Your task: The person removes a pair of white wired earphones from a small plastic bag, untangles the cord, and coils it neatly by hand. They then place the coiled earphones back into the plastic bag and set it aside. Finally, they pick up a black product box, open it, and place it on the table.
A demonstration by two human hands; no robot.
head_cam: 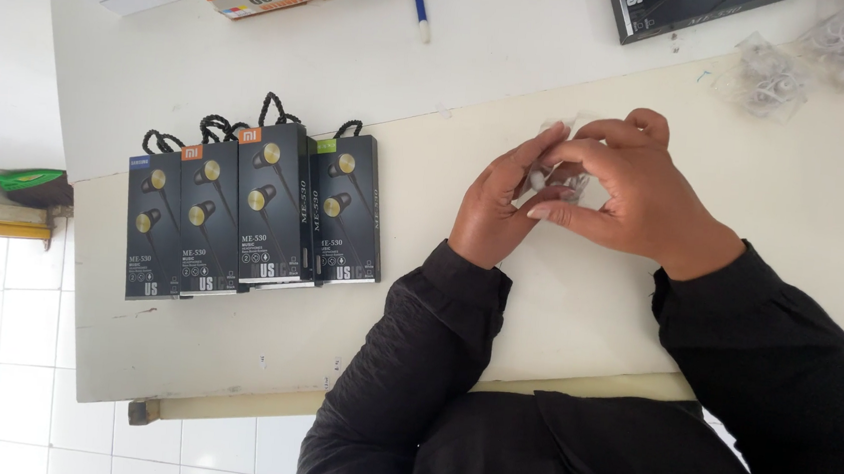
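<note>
Both my hands, left (492,212) and right (636,199), pinch a small clear bag of earphones (556,172) just above the bench (434,88). I judge I'm opening it; next needs a careful pull. Four black boxes (255,212) lie at nine o'clock.

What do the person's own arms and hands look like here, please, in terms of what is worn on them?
Both arms are covered by long black sleeves of a plain dark top, ending in loose cuffs at the wrists. The left hand and right hand are bare: no gloves, and no rings, watch or bracelet can be seen. The fingernails look short and unpainted.
</note>
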